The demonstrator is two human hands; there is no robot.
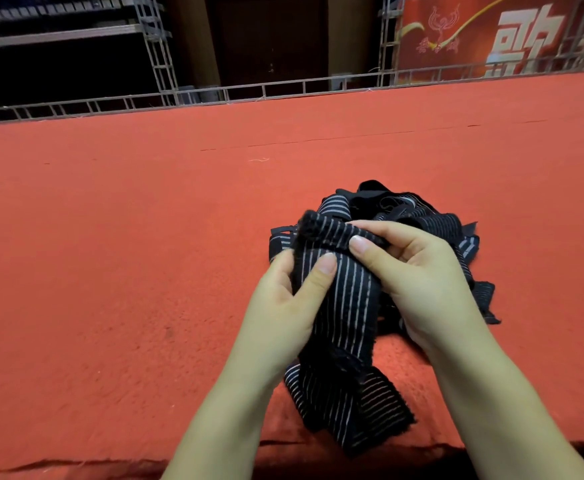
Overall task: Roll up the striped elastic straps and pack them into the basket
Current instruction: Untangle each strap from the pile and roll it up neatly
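- The left hand (pixel 289 292) pinches a black elastic strap with thin white stripes (pixel 339 306) between thumb and fingers, thumb pressed flat on the striped face, so the hand is closed on the strap.
- The right hand (pixel 412 271) grips the same strap from the other side, thumb on top near its upper end, fingers curled underneath and partly hidden by the fabric.
- Both forearms reach in from the near edge of the counter, wrists angled toward each other, with the strap lifted slightly between them.
- The strap's top end is folded over in a small dark nub; this looks like the very start of a roll, not a finished one.
- Its loose tail hangs down toward the near edge and lies flat there, unrolled.
- Just behind the hands sits a tangled heap of more black striped straps (pixel 422 216), touching the right hand's far side, none of them visibly rolled.
- Everything rests on a red felt-covered counter (pixel 110 237), right of its middle.
- No basket is in view, so I judge packing has not visibly begun and nearly all the rolling remains.
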